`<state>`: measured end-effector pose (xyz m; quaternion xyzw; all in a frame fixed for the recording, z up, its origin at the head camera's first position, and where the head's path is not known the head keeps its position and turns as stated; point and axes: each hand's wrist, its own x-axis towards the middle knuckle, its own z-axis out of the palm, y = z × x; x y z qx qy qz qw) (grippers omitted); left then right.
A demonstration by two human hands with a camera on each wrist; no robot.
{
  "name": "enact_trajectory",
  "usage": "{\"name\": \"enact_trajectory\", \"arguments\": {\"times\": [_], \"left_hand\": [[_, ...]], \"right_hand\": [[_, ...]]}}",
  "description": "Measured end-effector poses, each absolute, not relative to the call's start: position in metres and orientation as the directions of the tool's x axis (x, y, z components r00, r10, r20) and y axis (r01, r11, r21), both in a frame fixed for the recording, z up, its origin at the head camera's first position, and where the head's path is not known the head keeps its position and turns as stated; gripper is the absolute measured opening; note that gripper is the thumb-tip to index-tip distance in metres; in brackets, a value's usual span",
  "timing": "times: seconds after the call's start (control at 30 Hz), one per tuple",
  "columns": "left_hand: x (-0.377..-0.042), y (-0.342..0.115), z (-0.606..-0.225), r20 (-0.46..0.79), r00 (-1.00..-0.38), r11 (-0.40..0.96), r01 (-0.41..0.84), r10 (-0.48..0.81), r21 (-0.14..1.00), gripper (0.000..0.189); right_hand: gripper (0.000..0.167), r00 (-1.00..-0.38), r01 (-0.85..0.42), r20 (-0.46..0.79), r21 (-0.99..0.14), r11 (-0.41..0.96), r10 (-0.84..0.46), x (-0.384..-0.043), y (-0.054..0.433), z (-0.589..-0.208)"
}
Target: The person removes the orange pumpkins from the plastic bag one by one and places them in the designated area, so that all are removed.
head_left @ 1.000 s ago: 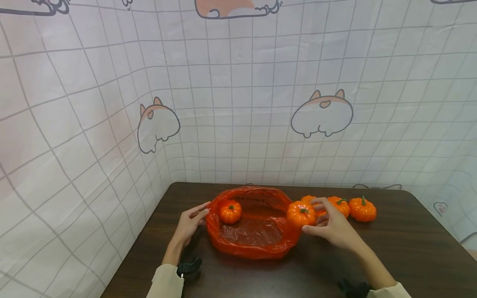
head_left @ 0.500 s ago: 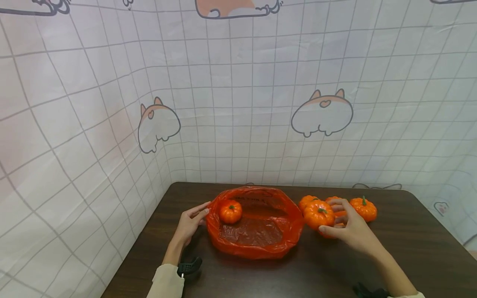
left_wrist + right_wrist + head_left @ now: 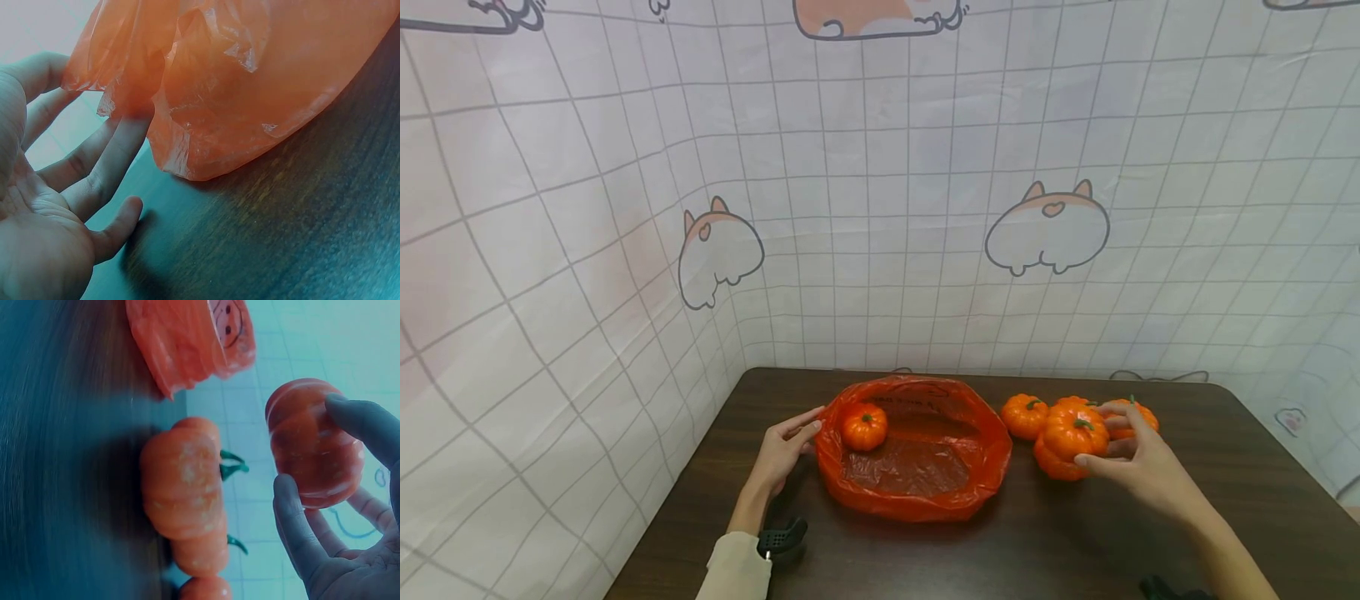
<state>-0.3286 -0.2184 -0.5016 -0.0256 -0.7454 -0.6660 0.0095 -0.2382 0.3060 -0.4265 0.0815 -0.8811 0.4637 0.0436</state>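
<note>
My right hand (image 3: pixel 1138 454) grips a small orange pumpkin (image 3: pixel 1072 431) between thumb and fingers. In the right wrist view this held pumpkin (image 3: pixel 312 447) is raised clear of the table, level with the stems of the others. A pumpkin (image 3: pixel 1060 467) stands below it, partly hidden. More pumpkins, among them one at the left (image 3: pixel 1024 417), sit around and behind. My left hand (image 3: pixel 781 450) pinches the left rim of a red plastic bag (image 3: pixel 917 507); in the left wrist view some fingertips disappear behind the bag's folded edge (image 3: pixel 125 81). The bag stands wide open with one pumpkin (image 3: pixel 864 427) inside, at its left.
A dark wooden table (image 3: pixel 925 562) carries everything. Behind it and along the left hangs a white gridded cloth (image 3: pixel 880 250) with cartoon animal prints. A black wrist strap (image 3: pixel 782 539) is on the left wrist.
My right hand has carried its pumpkin rightward, from beside the bag's right rim to above the other pumpkins. The bag's right rim has spread outward. My left hand has stayed put.
</note>
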Motion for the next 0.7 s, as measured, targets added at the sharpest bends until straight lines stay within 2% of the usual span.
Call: {"name": "enact_trajectory", "arguments": {"times": [0.3,0.7], "left_hand": [[-0.328,-0.219,-0.501,0.049,-0.999,0.11,0.052,0.023,0.993,0.04],[-0.329,-0.218,-0.502,0.053,-0.998,0.114,0.055,0.018,0.992,0.042]], "right_hand": [[0.082,-0.992,-0.126,0.113,-0.829,0.544,-0.058,-0.238,0.325,-0.435],[0.086,-0.998,-0.047,0.054,-0.783,0.62,-0.008,-0.24,0.347,-0.449]]}}
